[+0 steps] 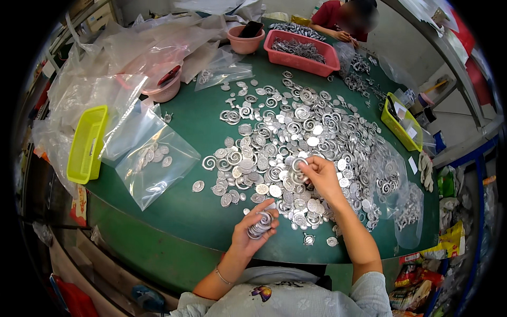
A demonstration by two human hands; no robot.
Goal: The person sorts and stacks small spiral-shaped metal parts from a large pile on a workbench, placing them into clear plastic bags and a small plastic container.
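Observation:
My left hand point(248, 230) is curled round a stack of silver spiral pendants point(260, 226), held near the table's front edge. Over the heap, my right hand point(320, 173) pinches a spiral pendant point(298, 165) between thumb and fingers. Beneath it spreads a wide pile of silver metal pieces point(311, 127), mixing spirals with oval and round medals. A lone oval medal point(198, 186) lies at the pile's left edge. Just in front of the pile rests a small round piece point(308, 239) with tiny loops.
A clear bag with medals point(153, 153) lies at left beside a yellow-green basket point(87, 145). At the back stand a pink bowl point(245, 43) and a pink tub of metal parts point(301, 50). Another person point(346, 21) works at the far side. Another basket point(401, 121) sits right.

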